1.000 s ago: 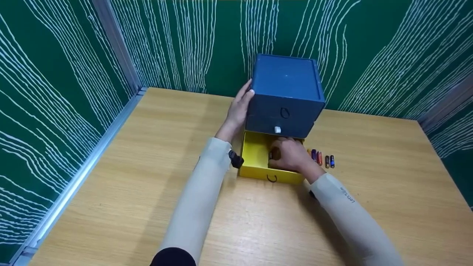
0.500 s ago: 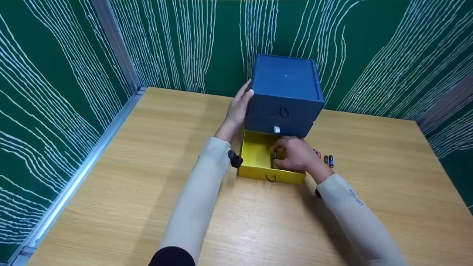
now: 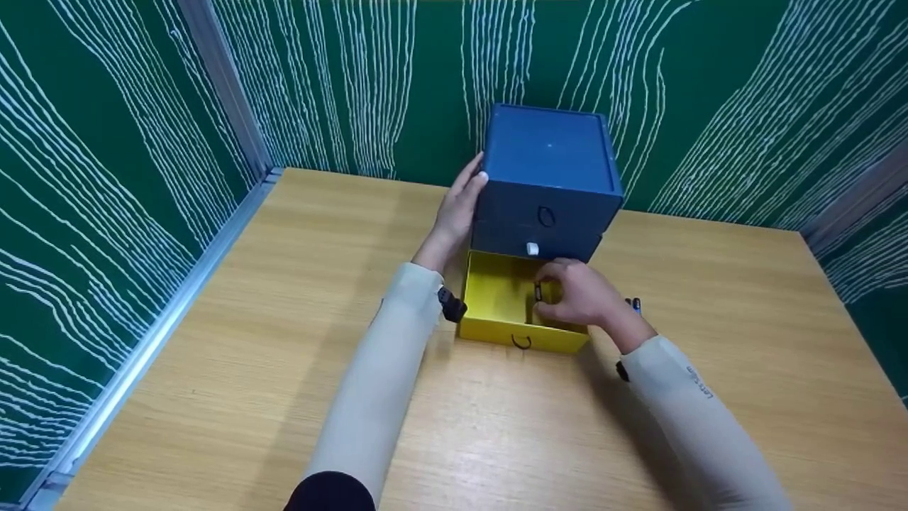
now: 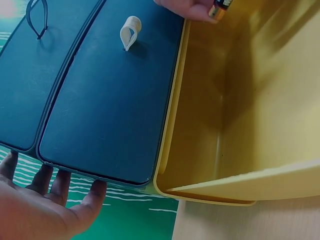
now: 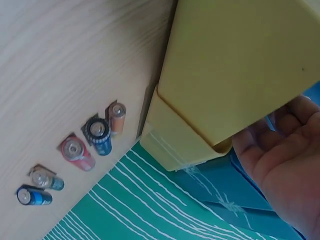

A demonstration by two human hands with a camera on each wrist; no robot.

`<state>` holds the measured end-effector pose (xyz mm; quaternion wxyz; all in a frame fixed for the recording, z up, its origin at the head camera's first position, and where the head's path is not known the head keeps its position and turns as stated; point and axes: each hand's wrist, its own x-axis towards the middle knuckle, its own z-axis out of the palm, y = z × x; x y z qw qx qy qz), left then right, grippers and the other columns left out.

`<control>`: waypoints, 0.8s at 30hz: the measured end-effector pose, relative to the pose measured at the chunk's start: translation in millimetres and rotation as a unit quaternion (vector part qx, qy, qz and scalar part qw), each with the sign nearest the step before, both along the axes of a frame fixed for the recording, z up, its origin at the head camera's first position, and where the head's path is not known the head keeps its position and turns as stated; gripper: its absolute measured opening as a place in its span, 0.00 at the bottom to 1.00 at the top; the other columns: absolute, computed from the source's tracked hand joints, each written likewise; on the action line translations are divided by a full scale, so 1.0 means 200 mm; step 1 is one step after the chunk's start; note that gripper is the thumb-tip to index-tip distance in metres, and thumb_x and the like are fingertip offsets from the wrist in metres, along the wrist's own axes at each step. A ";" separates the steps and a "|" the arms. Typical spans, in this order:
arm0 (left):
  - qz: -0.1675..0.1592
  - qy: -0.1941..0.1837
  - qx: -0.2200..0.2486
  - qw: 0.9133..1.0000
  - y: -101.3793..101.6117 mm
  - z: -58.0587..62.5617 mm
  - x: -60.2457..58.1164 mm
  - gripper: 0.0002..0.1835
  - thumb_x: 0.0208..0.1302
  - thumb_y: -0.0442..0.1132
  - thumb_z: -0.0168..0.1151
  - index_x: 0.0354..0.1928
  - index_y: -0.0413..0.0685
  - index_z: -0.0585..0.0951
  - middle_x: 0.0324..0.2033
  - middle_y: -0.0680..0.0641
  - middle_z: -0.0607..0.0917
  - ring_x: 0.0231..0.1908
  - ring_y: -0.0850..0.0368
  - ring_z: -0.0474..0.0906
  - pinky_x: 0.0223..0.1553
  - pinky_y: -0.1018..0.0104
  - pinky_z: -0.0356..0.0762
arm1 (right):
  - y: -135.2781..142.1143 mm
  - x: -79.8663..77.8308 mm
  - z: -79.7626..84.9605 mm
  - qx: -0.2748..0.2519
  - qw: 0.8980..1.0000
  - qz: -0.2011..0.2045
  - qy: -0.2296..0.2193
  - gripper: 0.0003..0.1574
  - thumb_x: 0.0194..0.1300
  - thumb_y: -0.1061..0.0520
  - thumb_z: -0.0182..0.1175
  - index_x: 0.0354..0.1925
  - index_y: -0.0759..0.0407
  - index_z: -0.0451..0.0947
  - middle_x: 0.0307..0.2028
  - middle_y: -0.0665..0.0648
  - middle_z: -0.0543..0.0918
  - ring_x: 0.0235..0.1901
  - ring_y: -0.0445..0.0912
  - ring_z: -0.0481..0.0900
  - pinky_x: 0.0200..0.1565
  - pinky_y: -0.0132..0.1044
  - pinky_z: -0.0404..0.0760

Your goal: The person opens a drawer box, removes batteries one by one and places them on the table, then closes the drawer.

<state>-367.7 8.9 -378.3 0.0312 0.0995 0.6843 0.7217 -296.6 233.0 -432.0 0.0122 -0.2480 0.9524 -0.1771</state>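
Note:
A blue drawer unit (image 3: 550, 152) stands at the back of the table, its yellow bottom drawer (image 3: 489, 291) pulled out. My left hand (image 3: 457, 209) rests on the unit's left side; in the left wrist view its extended fingertips touch the edge. Inside the yellow drawer, toward its right side, my right hand (image 3: 583, 294) pinches a small battery (image 3: 538, 292) between thumb and fingers. The left wrist view shows that battery (image 4: 220, 8) as dark with a copper-coloured end. In the right wrist view the drawer wall hides the fingertips.
Several batteries, among them a red one (image 5: 78, 152) and a blue one (image 5: 34, 196), stand on the table right of the drawer. A white loop handle (image 3: 533, 249) sticks out from the closed blue drawer above. A green wall (image 3: 433, 78) with white lines rises behind.
My right hand has shifted right inside the yellow drawer with the battery between its fingers, covering more of the batteries on the table. My left hand has stayed on the unit's side.

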 end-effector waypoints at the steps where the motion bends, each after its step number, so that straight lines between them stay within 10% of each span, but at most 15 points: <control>1: -0.002 0.000 0.001 1.000 0.00 0.01 0.01 0.25 0.61 0.60 0.41 0.61 0.78 0.56 0.64 0.63 0.55 0.64 0.60 0.51 0.62 0.52 0.50 | 0.01 0.00 0.00 0.000 1.000 -0.001 0.003 0.25 0.43 0.46 0.65 0.41 0.53 0.75 0.39 0.51 0.77 0.36 0.46 0.70 0.42 0.41 0.73; 11: 0.000 0.015 -0.022 1.000 -0.01 0.09 0.10 0.27 0.64 0.56 0.37 0.65 0.68 0.52 0.66 0.59 0.53 0.64 0.58 0.50 0.62 0.52 0.49 | 0.08 0.01 0.06 -0.020 0.999 -0.040 -0.032 0.24 0.43 0.45 0.66 0.40 0.48 0.74 0.40 0.47 0.75 0.39 0.46 0.69 0.46 0.44 0.71; 24: 0.003 0.004 -0.026 1.000 -0.01 0.07 0.07 0.26 0.63 0.57 0.38 0.64 0.71 0.53 0.66 0.59 0.53 0.65 0.56 0.50 0.61 0.50 0.50 | 0.18 0.04 0.12 -0.032 0.996 -0.067 -0.048 0.25 0.43 0.46 0.66 0.42 0.50 0.74 0.41 0.49 0.75 0.42 0.48 0.71 0.45 0.45 0.73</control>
